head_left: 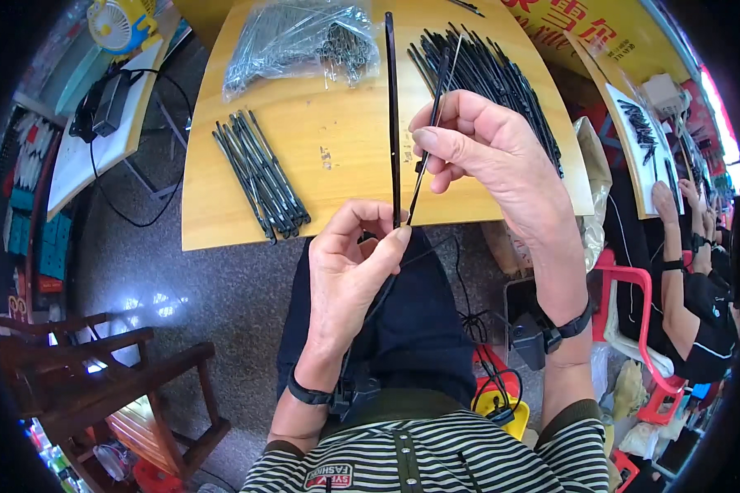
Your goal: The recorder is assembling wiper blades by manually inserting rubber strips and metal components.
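Note:
My left hand [345, 259] is closed, thumb and fingers pinching the lower end of a long slim black strip [393, 115] that stands upright. In my right hand [497, 152], thumb and fingertips grip a second thin black strip [422, 182], tilted, its lower end meeting my left fingertips. A thin light-coloured wire [450, 74] runs up beside this strip. Behind my right hand spreads a large pile of black strips [501, 78]. A smaller bundle of black strips [259, 177] lies on the table to the left of my hands.
The wooden table [345, 172] carries a clear plastic bag [296, 45] of thin metal wires at its far side. On the left are a side table with a black adapter [111, 103] and a wooden chair [123, 370]. A co-worker's hands [666, 201] are at another table, right.

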{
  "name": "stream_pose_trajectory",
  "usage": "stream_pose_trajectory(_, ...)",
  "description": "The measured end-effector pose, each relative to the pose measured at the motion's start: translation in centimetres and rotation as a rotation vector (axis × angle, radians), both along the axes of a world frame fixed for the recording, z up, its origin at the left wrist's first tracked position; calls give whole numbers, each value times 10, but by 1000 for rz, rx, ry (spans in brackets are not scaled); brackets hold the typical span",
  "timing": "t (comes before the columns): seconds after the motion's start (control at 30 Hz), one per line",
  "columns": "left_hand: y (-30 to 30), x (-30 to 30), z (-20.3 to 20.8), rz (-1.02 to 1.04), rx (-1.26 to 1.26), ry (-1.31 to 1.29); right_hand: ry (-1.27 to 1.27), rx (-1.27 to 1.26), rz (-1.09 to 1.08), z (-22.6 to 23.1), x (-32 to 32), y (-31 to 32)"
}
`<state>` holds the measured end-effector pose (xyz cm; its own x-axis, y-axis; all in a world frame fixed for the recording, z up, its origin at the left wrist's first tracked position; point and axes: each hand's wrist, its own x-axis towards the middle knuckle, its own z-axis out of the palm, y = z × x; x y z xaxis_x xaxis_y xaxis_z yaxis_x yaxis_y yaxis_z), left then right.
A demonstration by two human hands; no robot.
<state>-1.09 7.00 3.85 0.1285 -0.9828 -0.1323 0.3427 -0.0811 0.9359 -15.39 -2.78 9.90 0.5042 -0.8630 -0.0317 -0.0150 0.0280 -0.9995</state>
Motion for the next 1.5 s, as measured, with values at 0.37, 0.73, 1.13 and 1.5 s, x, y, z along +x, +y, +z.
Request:
stream_pose_trajectory(0.37, -8, -4, 3, 4, -51, 386, -50, 84, 38, -7, 12, 8)
stream_pose_trajectory(0.73, 1, 4, -4, 110, -46, 435, 57, 75, 76, -8, 26, 24)
stream_pose_trajectory(1.13, 7, 18, -3, 163, -161, 403, -16, 80, 116, -5, 55, 26)
stream_pose_trajectory(1.5, 6, 96, 3, 460, 89, -356, 240, -324, 93, -38, 100, 10)
